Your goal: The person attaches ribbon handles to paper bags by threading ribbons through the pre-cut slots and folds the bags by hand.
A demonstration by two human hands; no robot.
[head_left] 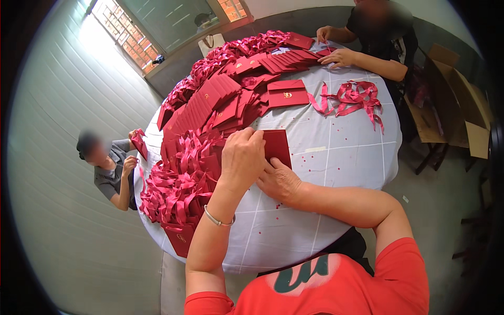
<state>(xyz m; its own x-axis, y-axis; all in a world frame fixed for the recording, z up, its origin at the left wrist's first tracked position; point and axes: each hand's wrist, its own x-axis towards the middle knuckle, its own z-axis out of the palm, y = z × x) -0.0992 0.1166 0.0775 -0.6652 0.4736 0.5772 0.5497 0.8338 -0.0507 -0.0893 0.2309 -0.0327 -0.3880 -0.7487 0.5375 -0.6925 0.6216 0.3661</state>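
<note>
A flat dark-red paper gift bag (278, 143) lies at the middle of the table under my two hands. My left hand (244, 157) is closed at the bag's left side, its fingertips mostly hidden behind the knuckles. Against the lower edge rests my right hand (283, 181), with its thumb over the red paper and its fingers curled close to my left hand. Just left of my hands stand packed red bags with pink-red ribbon handles (176, 189). Beyond them, more flat red bags (210, 97) lie in overlapping rows.
Loose ribbons (359, 100) lie beside a single red bag (287, 94) on the round white-covered table (357, 157). Small red paper dots are scattered near my hands. One co-worker (118, 173) sits at left, another (383, 47) at far right. Open cardboard boxes (446, 100) stand at right.
</note>
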